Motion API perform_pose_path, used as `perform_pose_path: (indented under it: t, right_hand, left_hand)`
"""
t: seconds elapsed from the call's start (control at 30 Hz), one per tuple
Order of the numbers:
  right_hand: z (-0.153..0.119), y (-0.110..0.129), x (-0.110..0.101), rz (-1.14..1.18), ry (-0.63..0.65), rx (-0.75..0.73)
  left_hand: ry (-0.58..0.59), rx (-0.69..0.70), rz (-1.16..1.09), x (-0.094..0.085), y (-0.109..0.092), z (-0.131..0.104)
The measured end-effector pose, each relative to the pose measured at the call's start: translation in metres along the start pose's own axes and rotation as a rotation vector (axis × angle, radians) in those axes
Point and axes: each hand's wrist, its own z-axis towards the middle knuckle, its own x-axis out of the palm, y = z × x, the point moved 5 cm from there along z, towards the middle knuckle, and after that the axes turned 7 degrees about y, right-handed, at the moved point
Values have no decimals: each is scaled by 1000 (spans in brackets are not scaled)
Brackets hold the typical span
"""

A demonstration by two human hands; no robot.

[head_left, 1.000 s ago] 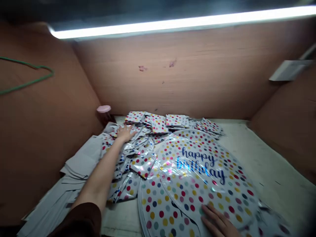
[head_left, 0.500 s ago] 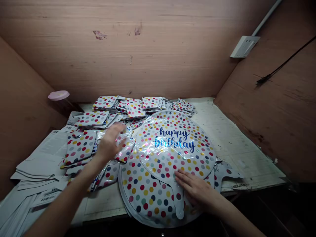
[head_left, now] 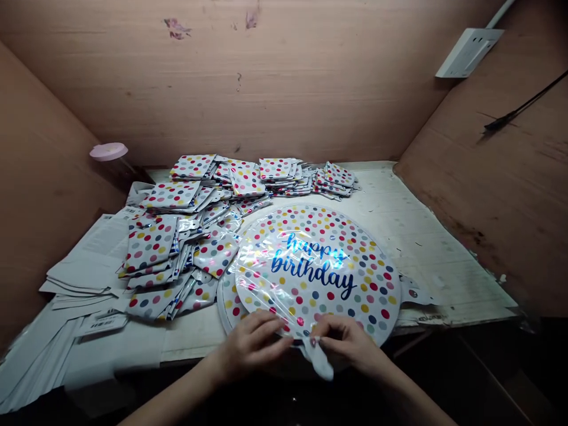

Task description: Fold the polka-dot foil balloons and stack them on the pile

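A flat, round foil balloon (head_left: 261, 290) with coloured dots and blue "happy birthday" lettering lies on top of similar balloons in front of me. My right hand (head_left: 348, 343) pinches the base of its white neck (head_left: 320, 362), which sticks out over the table's front edge. Just left of the neck, my left hand (head_left: 255, 343) grips the balloon's lower edge between thumb and fingers. Folded dotted balloons (head_left: 153, 242) are piled to the left, and more folded stacks (head_left: 277, 168) line the back.
Paper sheets and cards (head_left: 89, 260) lie heaped at the left of the table (head_left: 426, 242). A jar with a pink lid (head_left: 109, 151) stands in the back left corner. Wooden panels (head_left: 284, 89) enclose the table. A white socket (head_left: 470, 53) and a black cable (head_left: 510, 118) are at right.
My left hand has come from the folded pile to the balloon's lower edge. My right hand has gone from lying flat to pinching the neck. The top balloon has shifted towards me.
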Motion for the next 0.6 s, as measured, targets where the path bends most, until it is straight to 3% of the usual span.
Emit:
perform_pose_path:
  t: [0.07, 0.13, 0.27, 0.4, 0.47, 0.53, 0.6]
  right_hand:
    - [-2, -2, 4, 209, 87, 117]
    - [-1, -3, 4, 377, 93, 208]
    - [4, -5, 2, 479, -18, 246]
    - [5, -8, 8, 542, -4, 250]
    - [5, -7, 3, 541, -21, 252]
    - [12, -1, -11, 456, -57, 241]
    - [30, 15, -39, 184, -125, 207]
  left_hand:
    - [-73, 63, 30, -2, -14, 0]
    - [-107, 40, 31, 2, -20, 1]
    - [-187, -97, -79, 7, -20, 6]
    - [-224, -270, -107, 6, -17, 13]
    - [-228, -294, -90, 5, -16, 13]
    - [-212, -231, -65, 6, -18, 12]
    - [-159, -133, -56, 12, -23, 10]
